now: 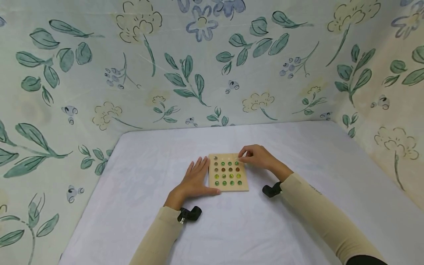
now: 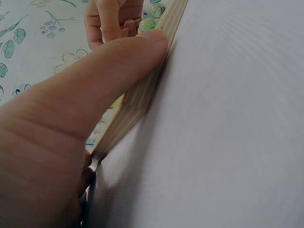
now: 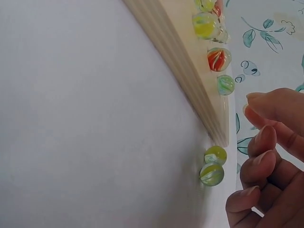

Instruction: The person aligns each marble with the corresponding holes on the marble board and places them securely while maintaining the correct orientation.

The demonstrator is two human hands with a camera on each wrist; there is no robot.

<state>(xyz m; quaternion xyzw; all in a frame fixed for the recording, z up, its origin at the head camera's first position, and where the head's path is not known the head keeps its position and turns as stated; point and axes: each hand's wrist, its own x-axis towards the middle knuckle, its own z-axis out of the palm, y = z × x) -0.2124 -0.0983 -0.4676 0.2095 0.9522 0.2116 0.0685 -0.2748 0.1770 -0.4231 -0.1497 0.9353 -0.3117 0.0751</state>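
Observation:
A square wooden board (image 1: 246, 187) lies on the white cloth, holding rows of glass marbles. My left hand (image 1: 193, 181) rests against it, fingers stretched along the left side and thumb along the front edge. My right hand (image 1: 256, 156) is by the far right corner. In the right wrist view its fingers are loosely bent, thumb and index tips close together, with no marble visible between them. Near those fingers sit a green swirled marble (image 3: 225, 85) and an orange-red one (image 3: 219, 60) on the board. Two yellow-green marbles (image 3: 212, 174) lie just past the board's corner.
White cloth (image 1: 132, 213) surrounds the board. Behind it and at the sides hangs a leaf-and-flower patterned fabric (image 1: 185, 99). A small black device is strapped at each wrist, one on the left (image 1: 190, 214) and one on the right (image 1: 271, 189).

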